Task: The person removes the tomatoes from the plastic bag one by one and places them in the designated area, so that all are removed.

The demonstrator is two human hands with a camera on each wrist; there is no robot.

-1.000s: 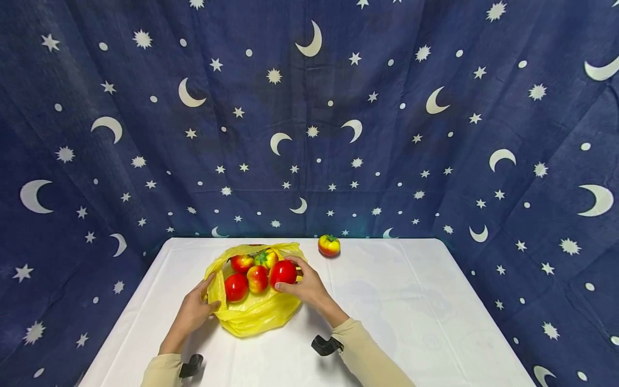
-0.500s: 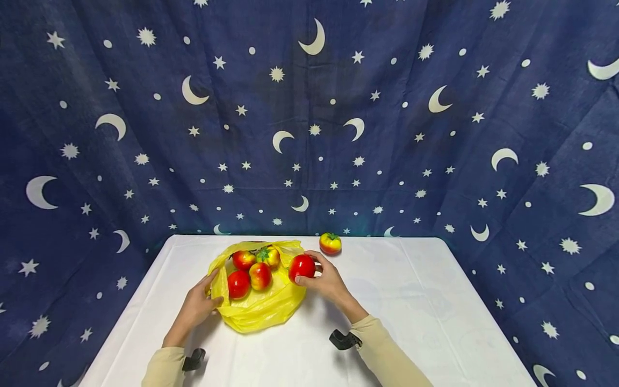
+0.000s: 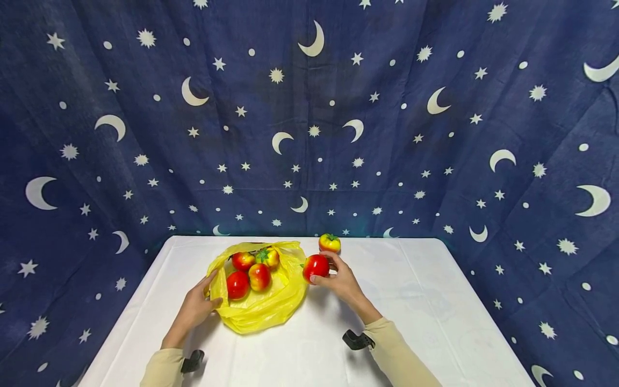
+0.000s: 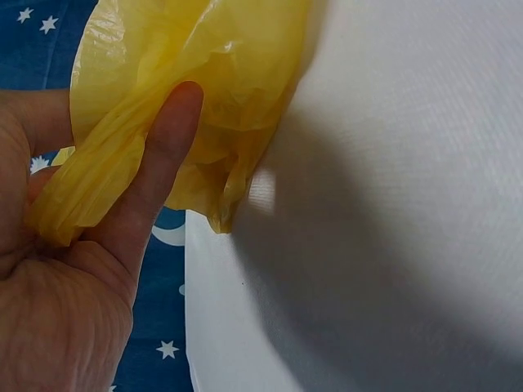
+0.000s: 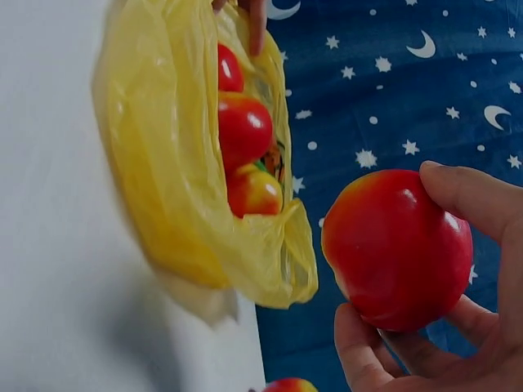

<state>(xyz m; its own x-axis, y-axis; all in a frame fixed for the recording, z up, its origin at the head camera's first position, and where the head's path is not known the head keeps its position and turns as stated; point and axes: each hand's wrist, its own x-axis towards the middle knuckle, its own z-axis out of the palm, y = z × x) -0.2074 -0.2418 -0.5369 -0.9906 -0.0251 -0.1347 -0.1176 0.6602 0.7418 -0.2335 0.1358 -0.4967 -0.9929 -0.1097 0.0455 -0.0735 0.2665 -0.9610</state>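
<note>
Just right of the bag (image 3: pixel 261 321): red fruit (image 3: pixel 316 269) in hand

Right hand (image 3: pixel 344 280) curled round it, over the table (image 3: pixel 435 333). Green tip (image 3: pixel 302 265) points left, bagward; near-round, long axis hard to tell. Left hand (image 3: pixel 194 306) pinches bag's left side; mouth faces up. Count: one bag; four fruits (image 3: pixel 260 277) visible inside, one held, one far fruit (image 3: pixel 329 243) near table's back edge.

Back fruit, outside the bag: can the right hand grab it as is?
Probably not: the right hand is near the back fruit, but it's taken up holding a red fruit.
</note>
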